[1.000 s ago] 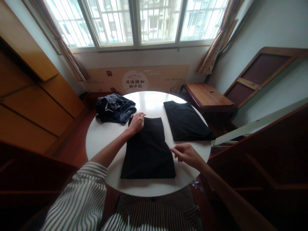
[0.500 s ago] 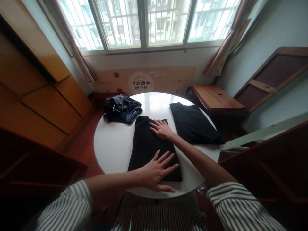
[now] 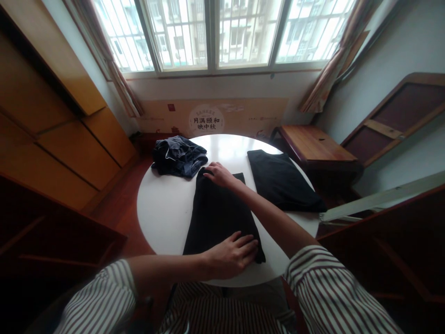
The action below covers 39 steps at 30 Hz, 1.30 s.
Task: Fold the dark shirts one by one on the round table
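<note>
A folded black garment [image 3: 219, 213] lies on the round white table [image 3: 163, 218] in front of me; its exact kind does not show. My right hand [image 3: 220, 175] is at its far left corner, fingers and thumb closed over the far edge. At the near right corner, my left hand [image 3: 234, 254] has its fingers curled down on the cloth, the tips partly hidden and the near edge a little rumpled. To the right lies a second folded black garment [image 3: 283, 181], touched by neither hand.
A loose heap of dark clothing [image 3: 179, 157] sits at the table's far left. Beyond the table's right side stands a low wooden table [image 3: 318, 144]. Wooden cabinets [image 3: 73, 153] line the left, and a printed board [image 3: 250, 116] leans under the window.
My right hand has slid left from the garment's far middle to its far left corner. Both hands went from spread flat to curled, and the near right corner has rumpled slightly.
</note>
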Each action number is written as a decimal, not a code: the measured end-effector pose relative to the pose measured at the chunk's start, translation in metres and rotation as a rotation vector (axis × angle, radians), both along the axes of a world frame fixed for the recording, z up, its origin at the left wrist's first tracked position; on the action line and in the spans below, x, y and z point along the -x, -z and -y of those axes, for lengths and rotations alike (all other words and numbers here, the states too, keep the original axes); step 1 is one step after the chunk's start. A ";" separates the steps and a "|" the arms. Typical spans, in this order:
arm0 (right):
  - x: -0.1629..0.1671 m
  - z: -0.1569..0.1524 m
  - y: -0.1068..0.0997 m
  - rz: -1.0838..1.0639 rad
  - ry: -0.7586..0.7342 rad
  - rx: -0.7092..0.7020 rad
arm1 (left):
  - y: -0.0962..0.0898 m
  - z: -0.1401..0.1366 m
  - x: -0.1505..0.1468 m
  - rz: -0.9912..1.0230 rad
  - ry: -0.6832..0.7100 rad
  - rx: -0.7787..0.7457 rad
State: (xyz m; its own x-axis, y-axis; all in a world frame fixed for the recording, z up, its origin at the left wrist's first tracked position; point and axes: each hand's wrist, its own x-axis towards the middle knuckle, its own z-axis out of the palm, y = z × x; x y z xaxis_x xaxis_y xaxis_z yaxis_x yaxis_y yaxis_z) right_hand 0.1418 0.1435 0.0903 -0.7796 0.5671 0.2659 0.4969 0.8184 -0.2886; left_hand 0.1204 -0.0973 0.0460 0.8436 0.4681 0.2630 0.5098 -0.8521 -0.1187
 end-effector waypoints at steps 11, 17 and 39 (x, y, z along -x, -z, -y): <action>0.041 -0.027 0.015 0.057 0.137 0.109 | -0.020 0.000 0.014 0.111 0.079 0.156; 0.040 -0.031 0.013 -0.039 0.133 0.127 | -0.038 0.037 0.091 0.071 -0.284 0.155; -0.060 -0.036 -0.024 0.245 0.478 0.254 | -0.048 0.003 0.038 0.033 -0.157 0.139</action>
State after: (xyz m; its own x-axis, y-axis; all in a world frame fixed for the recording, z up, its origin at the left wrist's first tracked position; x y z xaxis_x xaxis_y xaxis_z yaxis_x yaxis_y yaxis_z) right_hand 0.2020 0.1798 0.1143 -0.4437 0.8926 -0.0800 0.8702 0.4078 -0.2766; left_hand 0.0819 -0.1007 0.0936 0.7493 0.6272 0.2127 0.6396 -0.7686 0.0135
